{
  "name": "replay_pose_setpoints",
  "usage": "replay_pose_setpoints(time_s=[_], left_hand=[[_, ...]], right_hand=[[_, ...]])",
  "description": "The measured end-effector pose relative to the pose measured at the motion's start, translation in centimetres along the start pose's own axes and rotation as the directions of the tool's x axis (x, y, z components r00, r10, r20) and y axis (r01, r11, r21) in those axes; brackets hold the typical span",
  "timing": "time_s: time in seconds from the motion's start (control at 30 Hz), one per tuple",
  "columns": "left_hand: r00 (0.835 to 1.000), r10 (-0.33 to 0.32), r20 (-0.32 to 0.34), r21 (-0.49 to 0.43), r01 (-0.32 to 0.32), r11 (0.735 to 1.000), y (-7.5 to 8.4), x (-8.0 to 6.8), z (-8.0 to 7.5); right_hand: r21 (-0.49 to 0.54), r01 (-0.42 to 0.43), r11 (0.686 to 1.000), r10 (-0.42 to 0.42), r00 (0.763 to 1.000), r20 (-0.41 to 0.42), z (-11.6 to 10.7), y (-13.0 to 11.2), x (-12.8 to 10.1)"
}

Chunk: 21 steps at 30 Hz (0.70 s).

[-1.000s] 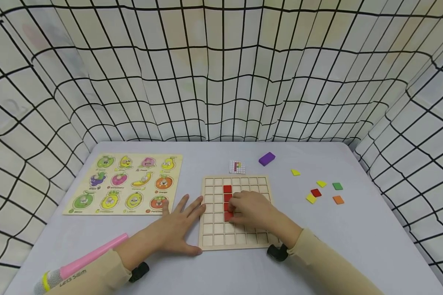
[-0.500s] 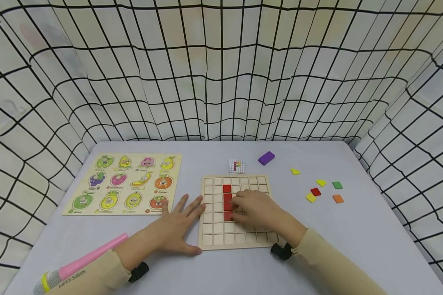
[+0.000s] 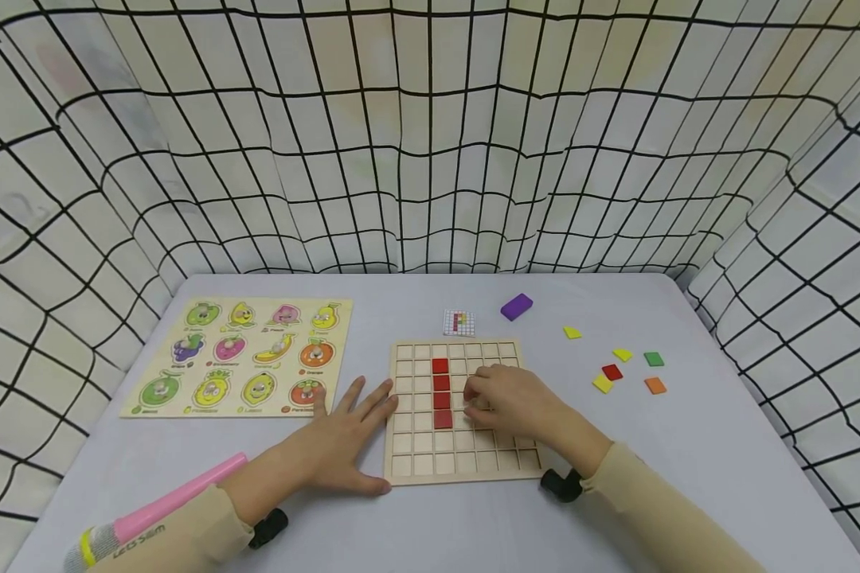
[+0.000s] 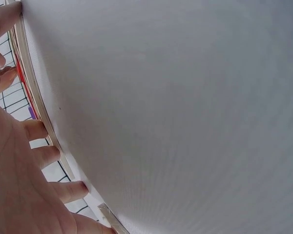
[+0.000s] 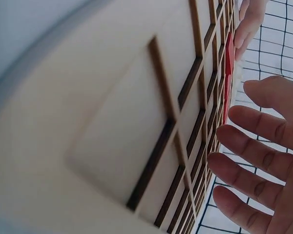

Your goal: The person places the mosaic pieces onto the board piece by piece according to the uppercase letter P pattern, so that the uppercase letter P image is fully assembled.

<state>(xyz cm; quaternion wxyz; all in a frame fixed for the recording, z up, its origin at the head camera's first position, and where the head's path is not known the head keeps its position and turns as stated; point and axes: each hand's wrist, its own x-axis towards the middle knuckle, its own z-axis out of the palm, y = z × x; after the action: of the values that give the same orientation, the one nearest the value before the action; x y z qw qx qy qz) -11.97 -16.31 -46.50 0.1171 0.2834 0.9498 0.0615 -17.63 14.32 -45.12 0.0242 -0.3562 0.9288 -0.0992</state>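
Watcher: Left end first: what could go wrong?

Me: The fruit board (image 3: pixel 205 368) lies just beyond my left hand (image 3: pixel 347 450). That hand is spread wide, little finger reaching the near corner of the fruit board, so a careless shift could nudge it. My next fingertips meet the left edge of the grid board (image 3: pixel 403 442); easing off, or leaning too hard, could send it sliding over the tablecloth (image 3: pixel 444 525).

Watcher: And the middle?

Me: Four red tiles (image 3: pixel 441 400) sit in the grid board's third column. They look flat, but a fingertip dragged across could catch an edge and tip one out. Behind the grid board lies a pattern card (image 3: pixel 459 322); it's tiny, so I could miscount and place a tile one cell off.

Watcher: Your right hand?

Me: My right hand (image 3: pixel 509 406) is just right of the red tiles, fingers loosely bent, the thumb apart, with nothing that I can see between. I can't quite tell whether the fingertips touch the grid board; if they do, a hasty pull could jog it.

Watcher: Farther right?

Me: A yellow loose tile (image 3: pixel 603 383) lies close beside the red loose tile (image 3: pixel 612 372). Grabbing one could drag the other along.
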Motion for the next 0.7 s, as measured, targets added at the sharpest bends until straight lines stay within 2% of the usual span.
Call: replay_pose_setpoints(time_s=[0.27, 0.5, 0.7], left_hand=[[1.000, 0.003, 0.000, -0.008, -0.003, 1.000, 0.1, 0.0, -0.2], [1.000, 0.001, -0.004, -0.005, -0.001, 1.000, 0.2, 0.0, -0.3], [1.000, 0.003, -0.003, -0.008, -0.003, 1.000, 0.1, 0.0, -0.2]], right_hand=[[-0.039, 0.006, 0.999, -0.007, 1.000, -0.019, -0.3, 1.1, -0.7], [-0.039, -0.047, 0.998, 0.047, 0.999, 0.015, -0.5, 2.1, -1.4], [-0.040, -0.055, 0.998, 0.055, 0.998, 0.002, -0.6, 2.8, -2.2]])
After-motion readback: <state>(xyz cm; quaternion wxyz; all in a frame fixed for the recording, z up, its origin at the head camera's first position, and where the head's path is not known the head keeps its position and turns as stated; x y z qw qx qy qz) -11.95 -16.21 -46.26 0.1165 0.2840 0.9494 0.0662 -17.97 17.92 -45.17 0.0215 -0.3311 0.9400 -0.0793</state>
